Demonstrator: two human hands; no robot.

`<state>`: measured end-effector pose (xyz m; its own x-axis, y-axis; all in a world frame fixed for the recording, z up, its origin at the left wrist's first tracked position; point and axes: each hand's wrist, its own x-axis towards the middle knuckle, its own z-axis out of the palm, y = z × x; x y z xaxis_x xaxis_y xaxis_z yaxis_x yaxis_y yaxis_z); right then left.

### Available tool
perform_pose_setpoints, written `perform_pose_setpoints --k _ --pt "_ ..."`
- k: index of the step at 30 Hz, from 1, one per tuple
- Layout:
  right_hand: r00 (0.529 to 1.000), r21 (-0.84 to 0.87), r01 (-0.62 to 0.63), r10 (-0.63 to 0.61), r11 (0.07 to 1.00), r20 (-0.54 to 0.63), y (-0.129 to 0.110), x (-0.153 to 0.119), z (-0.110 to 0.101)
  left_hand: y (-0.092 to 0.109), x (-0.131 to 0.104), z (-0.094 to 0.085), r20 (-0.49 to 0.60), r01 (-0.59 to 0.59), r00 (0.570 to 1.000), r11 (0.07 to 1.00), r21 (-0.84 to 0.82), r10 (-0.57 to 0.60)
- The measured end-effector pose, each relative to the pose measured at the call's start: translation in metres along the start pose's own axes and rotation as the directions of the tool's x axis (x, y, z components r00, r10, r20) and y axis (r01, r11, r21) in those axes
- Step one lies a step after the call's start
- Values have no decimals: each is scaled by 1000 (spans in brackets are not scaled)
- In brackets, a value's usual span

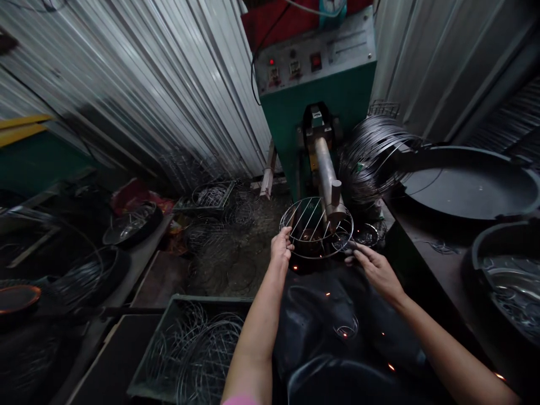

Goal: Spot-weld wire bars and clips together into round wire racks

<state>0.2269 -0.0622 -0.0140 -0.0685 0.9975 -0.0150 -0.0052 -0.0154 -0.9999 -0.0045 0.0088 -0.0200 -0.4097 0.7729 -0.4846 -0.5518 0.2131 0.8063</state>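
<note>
My left hand (282, 246) is closed on the left rim of a round wire rack (304, 216), which has parallel bars inside a hoop. At the rack's lower right, my right hand (375, 270) pinches a small wire ring (341, 243) against the rim. The rack sits under the thick metal arm (327, 174) of a green welding machine (278, 118), close to its tip. Orange sparks scatter below the rack and over a dark apron (320, 320) on my lap. Another small ring (348, 328) lies on the apron.
A green bin (169, 320) of wire hoops stands at lower left. On the right are a bundle of wire rings (375, 152), a wide black pan (468, 180) and a black tub (481, 264) with rings. Wire racks (206, 233) lie on the floor. A corrugated wall (177, 73) rises behind.
</note>
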Motion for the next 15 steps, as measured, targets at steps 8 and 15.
perform_pose_setpoints --k 8,15 --pt "990 -263 136 -121 955 73 0 19 22 -1 -14 2 -30 -80 996 995 -51 79" --pt "998 -61 -54 57 997 36 -5 27 20 -2 -16 4 -5 -106 994 990 -90 107"
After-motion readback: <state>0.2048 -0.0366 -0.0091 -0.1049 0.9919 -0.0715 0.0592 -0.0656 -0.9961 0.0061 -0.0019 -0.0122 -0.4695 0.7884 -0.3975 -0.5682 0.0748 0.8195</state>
